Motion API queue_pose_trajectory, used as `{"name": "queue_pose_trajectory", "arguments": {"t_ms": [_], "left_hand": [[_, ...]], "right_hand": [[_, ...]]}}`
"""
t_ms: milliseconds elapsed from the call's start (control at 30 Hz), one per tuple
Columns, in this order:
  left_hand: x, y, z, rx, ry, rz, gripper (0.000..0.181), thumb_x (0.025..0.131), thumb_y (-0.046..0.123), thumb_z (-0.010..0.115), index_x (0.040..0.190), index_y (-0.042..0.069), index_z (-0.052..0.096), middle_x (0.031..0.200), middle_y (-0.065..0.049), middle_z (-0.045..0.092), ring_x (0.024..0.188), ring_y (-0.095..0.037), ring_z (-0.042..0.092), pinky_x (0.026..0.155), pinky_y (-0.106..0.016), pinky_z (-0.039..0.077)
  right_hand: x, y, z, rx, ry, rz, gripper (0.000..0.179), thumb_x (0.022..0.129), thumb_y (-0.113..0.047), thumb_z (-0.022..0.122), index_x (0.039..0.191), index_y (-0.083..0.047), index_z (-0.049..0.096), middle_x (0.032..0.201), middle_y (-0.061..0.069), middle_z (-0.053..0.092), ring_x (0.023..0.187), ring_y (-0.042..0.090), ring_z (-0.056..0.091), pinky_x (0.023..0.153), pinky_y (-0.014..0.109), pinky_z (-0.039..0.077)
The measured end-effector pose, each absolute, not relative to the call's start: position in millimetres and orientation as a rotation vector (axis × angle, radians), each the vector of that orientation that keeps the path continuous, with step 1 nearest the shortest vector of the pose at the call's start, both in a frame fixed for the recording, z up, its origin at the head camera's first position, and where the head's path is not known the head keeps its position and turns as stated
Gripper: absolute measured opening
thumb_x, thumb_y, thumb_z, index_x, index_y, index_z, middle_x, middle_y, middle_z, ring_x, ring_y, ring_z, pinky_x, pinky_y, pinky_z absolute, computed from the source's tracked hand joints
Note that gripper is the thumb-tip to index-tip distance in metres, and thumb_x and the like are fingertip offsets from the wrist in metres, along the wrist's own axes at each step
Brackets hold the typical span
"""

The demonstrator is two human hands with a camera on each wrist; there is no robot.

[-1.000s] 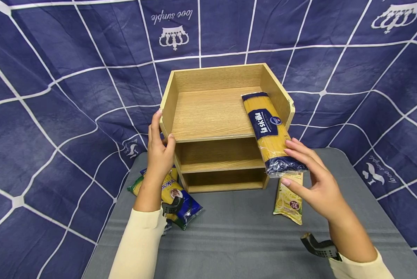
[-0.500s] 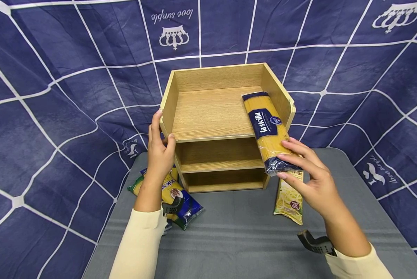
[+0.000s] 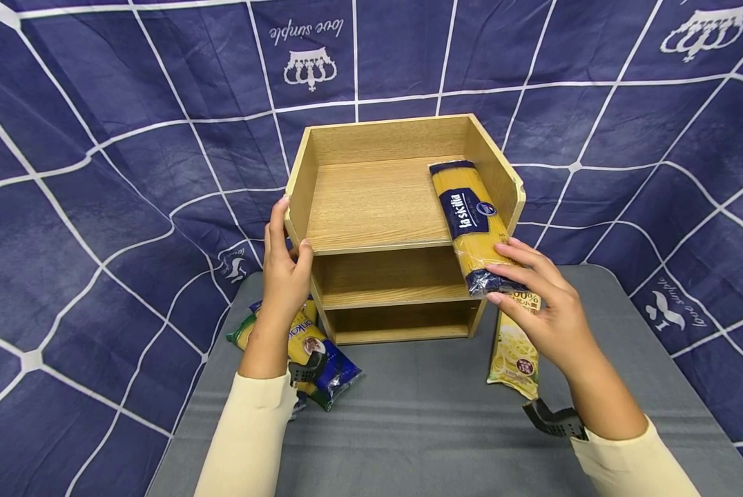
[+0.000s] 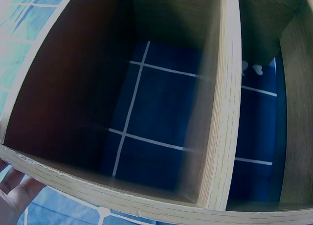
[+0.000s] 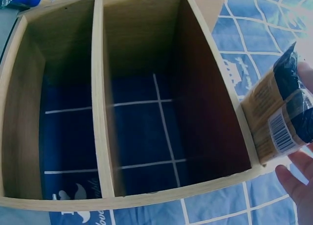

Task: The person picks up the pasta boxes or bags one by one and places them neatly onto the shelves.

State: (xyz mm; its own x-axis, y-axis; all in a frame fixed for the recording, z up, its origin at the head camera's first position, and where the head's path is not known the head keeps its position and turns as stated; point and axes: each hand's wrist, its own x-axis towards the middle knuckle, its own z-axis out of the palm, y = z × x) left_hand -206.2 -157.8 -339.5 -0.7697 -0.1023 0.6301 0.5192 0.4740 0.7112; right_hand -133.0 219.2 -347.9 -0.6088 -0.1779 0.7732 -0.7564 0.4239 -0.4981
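Observation:
A light wooden shelf (image 3: 378, 207) with an open top tray and two compartments below stands against the cloth backdrop. At its left side my left hand (image 3: 282, 279) rests, fingers fairly straight against the outer panel and thumb near the front edge. My right hand (image 3: 544, 297) holds the near end of a La Sicilia spaghetti pack (image 3: 467, 214), fingers over its right side and thumb under it. The pack lies on the right part of the top tray, its near end jutting past the front edge. In the right wrist view, the pack's barcode underside (image 5: 281, 129) shows between the fingers.
Several yellow and blue pasta packs (image 3: 322, 359) lie in a pile on the grey table (image 3: 409, 421), partly behind the left forearm. A pale yellow noodle pack (image 3: 514, 355) lies right of the shelf, beneath the right hand. Blue checked cloth (image 3: 396, 55) hangs behind.
The right hand has moved left and slightly inward, taking a firmer hold of the spaghetti pack; the pack has slid a little farther back onto the tray. The left hand stays still.

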Motion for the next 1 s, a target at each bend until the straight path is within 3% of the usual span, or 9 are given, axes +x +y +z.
{"name": "queue_pose_trajectory", "arguments": {"t_ms": [300, 667, 1000], "left_hand": [[-208.0, -158.0, -340.5, -0.347, -2.111, -1.338, 0.069, 0.100, 0.006, 0.050, 0.157, 0.040, 0.028, 0.151, -0.011, 0.037, 0.131, -0.028, 0.046, 0.093, -0.058, 0.051], [-207.1, -157.8, -340.6, -0.335, -2.118, -1.326, 0.069, 0.100, 0.007, 0.050, 0.156, 0.041, 0.028, 0.151, -0.010, 0.037, 0.131, -0.027, 0.046, 0.094, -0.056, 0.049], [-206.7, -157.1, -339.1, -0.333, -2.114, -1.348, 0.069, 0.100, 0.006, 0.049, 0.157, 0.037, 0.027, 0.153, -0.008, 0.036, 0.134, -0.028, 0.044, 0.096, -0.057, 0.050]], "right_hand": [[-143.1, 217.1, -347.2, 0.749, -2.064, 1.129, 0.040, 0.079, -0.003, 0.083, 0.118, -0.005, 0.075, 0.138, 0.014, 0.063, 0.143, 0.032, 0.046, 0.121, 0.030, 0.032], [-155.6, 210.2, -348.1, 0.701, -2.036, 1.120, 0.046, 0.071, 0.013, 0.080, 0.115, -0.003, 0.075, 0.137, 0.016, 0.063, 0.140, 0.035, 0.048, 0.121, 0.032, 0.032], [-162.3, 206.3, -347.6, 0.659, -2.036, 1.074, 0.048, 0.073, 0.011, 0.081, 0.117, -0.008, 0.075, 0.138, 0.011, 0.064, 0.139, 0.034, 0.049, 0.121, 0.032, 0.032]]}}
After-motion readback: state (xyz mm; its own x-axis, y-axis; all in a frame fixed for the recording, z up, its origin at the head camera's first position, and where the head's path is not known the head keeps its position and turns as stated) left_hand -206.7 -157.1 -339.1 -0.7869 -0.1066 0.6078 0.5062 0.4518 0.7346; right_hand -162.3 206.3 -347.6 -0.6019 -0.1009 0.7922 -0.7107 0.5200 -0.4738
